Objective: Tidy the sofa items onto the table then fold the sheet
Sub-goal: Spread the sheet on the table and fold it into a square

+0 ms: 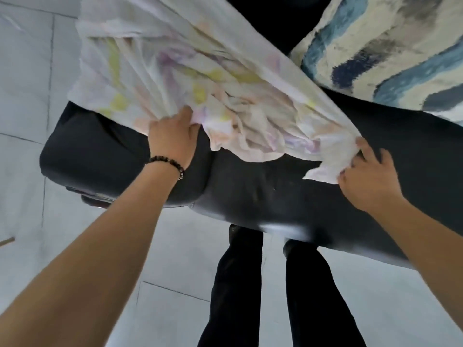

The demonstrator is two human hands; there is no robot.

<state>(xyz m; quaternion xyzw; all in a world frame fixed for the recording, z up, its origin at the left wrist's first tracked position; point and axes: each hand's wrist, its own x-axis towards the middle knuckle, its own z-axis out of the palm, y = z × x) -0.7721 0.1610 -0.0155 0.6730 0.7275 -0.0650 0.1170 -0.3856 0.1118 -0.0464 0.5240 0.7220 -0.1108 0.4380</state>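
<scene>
Standing against the black upholstered sofa, you have both hands on the crumpled white sheet with faded yellow, pink and purple print. Your left hand is closed on a bunch of the sheet near the sofa's left end, with the fingers buried in the folds and the thumb on top. Your right hand pinches a corner of the same sheet, fingers curled over its edge, and the cloth runs taut up and away from that corner. The sheet lies across the sofa seat. Its middle is heaped in loose wrinkles between your hands, and its far part reaches past the sofa's left end, above the pale grey tiled floor. A shaggy cushion striped in cream, teal and navy sits at the right, just beside the sheet's taut edge. A dark beaded bracelet circles your left wrist. Your legs in black trousers stand on the tiles, close to the sofa's front edge.
</scene>
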